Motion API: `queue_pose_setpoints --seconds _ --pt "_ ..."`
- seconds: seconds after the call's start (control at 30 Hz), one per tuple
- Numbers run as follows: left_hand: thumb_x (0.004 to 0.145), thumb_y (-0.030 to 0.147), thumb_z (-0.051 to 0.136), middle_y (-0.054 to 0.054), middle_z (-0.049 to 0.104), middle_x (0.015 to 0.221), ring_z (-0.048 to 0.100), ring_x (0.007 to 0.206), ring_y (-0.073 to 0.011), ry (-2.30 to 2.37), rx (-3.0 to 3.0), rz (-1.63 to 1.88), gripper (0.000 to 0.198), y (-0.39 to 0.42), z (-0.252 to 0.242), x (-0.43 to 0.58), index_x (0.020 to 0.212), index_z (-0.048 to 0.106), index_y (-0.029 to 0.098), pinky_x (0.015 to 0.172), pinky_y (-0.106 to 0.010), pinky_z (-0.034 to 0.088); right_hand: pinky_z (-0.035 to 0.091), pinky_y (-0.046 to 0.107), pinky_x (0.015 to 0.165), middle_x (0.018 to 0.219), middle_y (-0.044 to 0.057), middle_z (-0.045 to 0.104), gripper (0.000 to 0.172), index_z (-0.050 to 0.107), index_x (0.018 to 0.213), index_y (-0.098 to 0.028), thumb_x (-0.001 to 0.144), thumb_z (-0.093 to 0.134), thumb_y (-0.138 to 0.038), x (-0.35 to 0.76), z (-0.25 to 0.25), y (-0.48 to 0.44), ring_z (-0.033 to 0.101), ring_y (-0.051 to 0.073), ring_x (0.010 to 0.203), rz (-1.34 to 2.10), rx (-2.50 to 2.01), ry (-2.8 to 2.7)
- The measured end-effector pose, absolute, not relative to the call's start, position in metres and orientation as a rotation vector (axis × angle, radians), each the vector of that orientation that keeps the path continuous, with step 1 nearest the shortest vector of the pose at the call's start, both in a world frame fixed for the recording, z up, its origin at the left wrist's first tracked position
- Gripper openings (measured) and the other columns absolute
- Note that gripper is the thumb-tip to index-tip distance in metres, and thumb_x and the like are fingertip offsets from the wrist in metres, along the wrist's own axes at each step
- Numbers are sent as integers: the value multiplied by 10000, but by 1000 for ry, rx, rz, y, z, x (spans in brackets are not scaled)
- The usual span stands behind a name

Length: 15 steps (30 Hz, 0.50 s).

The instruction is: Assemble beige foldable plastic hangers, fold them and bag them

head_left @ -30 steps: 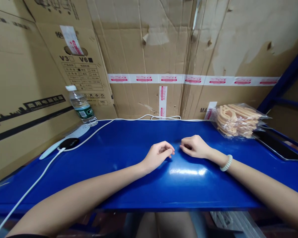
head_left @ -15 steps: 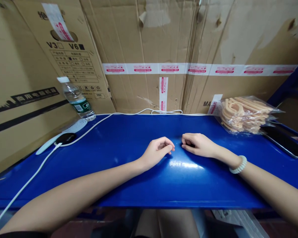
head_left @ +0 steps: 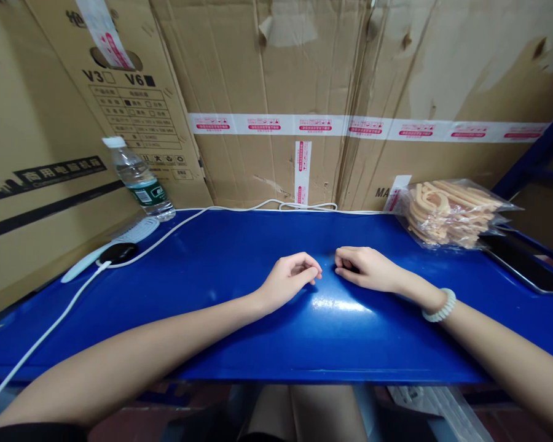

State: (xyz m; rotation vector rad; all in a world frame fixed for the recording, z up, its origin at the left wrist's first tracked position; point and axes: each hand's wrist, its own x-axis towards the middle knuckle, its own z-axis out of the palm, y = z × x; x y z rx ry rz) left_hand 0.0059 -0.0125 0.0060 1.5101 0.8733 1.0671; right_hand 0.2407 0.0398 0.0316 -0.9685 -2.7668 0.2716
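My left hand [head_left: 288, 279] rests on the blue tabletop [head_left: 239, 252], its fingers loosely curled and the thumb a little apart from them; I see nothing in it. Just to its right, separated by a small gap, lies my right hand [head_left: 371, 269]. Its fingers are curled inward with the thumb below them, and nothing shows in the visible hollow. A pale beaded bracelet [head_left: 441, 306] circles the right wrist. Both forearms come in over the table's front edge.
At the left are a water bottle [head_left: 150, 195], a pale blue hairbrush [head_left: 85, 261] and a black oval device [head_left: 118, 252] with a white cable [head_left: 50, 334]. Bagged beige strips [head_left: 442, 212] and a dark phone [head_left: 525, 261] lie right. Cardboard [head_left: 267, 166] walls the back.
The whole view has shifted very slightly. My hands keep the same pose and place on the table.
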Motion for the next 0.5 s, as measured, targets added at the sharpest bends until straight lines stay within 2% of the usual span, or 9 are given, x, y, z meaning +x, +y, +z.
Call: queue_pose_setpoints --seconds 0.33,0.5 --pt "827 285 614 -41 698 809 640 707 -149 891 1528 1071 128 -13 4 6 820 650 162 720 -281 502 351 266 620 795 20 599 85 521 841 -213 921 536 -238 239 37 35 518 155 654 287 -939 -2768" --pt "799 263 550 -26 664 701 613 674 -154 914 1558 1099 149 -12 4 5 706 623 172 697 -279 485 362 263 625 814 31 642 90 561 853 -202 933 541 -237 240 37 36 561 154 670 294 -892 -2787"
